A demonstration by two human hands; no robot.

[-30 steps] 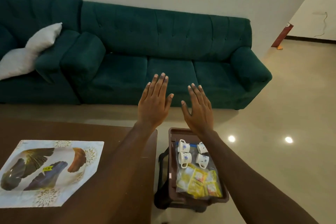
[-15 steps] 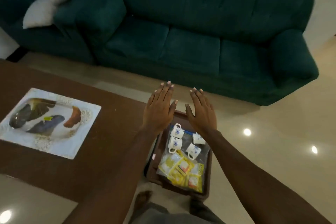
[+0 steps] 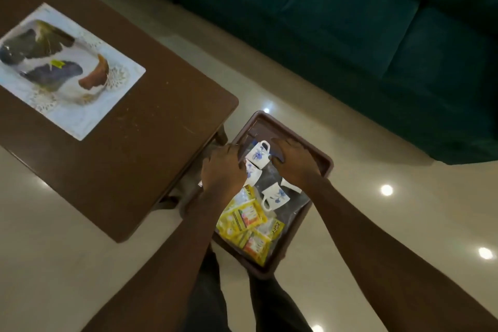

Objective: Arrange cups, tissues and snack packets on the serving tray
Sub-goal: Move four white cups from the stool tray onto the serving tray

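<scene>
White cup point(image 3: 258, 154) sits between your left hand point(image 3: 222, 170) and right hand point(image 3: 296, 163) in the tray point(image 3: 322, 160). Your fingers point(image 3: 280, 146) bend downward; whether they pinch anything cannot be told.

L hand point(image 3: 222, 167), R hand point(image 3: 296, 163): palms down, side-by-side

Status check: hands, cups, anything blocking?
Left hand and right hand low in brown bin, at the cups; grip unclear. Snack packets beside them. Serving tray on table, nothing loaded yet. No obstruction seen.
</scene>
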